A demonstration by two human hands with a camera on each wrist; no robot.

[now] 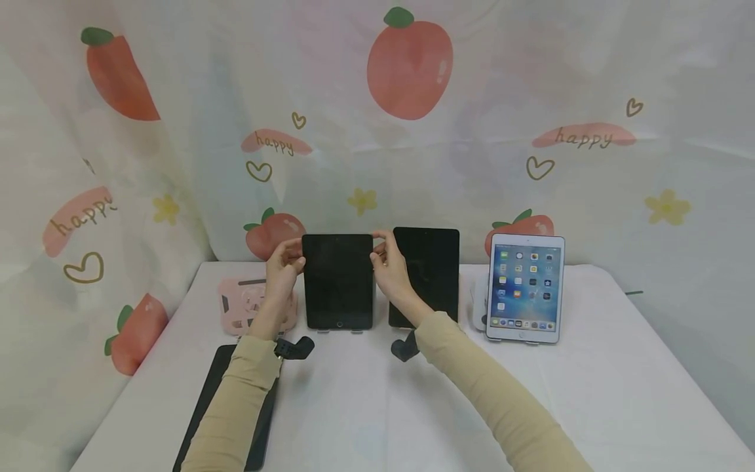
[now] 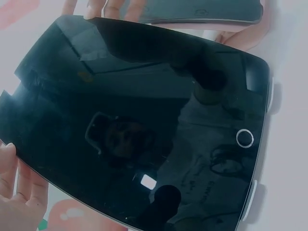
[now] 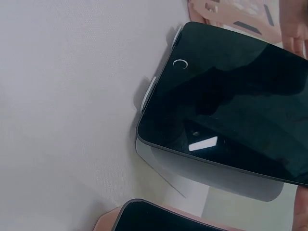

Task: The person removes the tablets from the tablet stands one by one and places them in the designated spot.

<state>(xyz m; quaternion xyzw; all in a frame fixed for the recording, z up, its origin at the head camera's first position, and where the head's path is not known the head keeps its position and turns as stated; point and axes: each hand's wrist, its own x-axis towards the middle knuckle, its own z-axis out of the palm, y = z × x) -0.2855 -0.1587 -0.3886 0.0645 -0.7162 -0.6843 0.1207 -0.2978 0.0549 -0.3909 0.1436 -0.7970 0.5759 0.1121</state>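
Observation:
A black tablet [image 1: 338,282] with a round home button leans upright on a stand, its lower edge against two small lips. My left hand [image 1: 284,267] grips its upper left edge, and my right hand [image 1: 390,267] grips the upper right edge. In the left wrist view, the left hand [image 2: 21,187] has its thumb at the rim and fingers partly behind. Fingers of the right hand [image 2: 103,8] show along the opposite edge. The right wrist view has the tablet [image 3: 226,106] above a grey stand plate [image 3: 216,178].
Close on the right stands a second black tablet [image 1: 427,275]; farther right, a white tablet [image 1: 525,288] with a lit screen. A pink case [image 1: 230,305] is behind my left forearm. A flat black slab [image 1: 206,393] lies under that sleeve. Printed cloth [image 1: 472,183] hangs behind the white table [image 1: 619,393].

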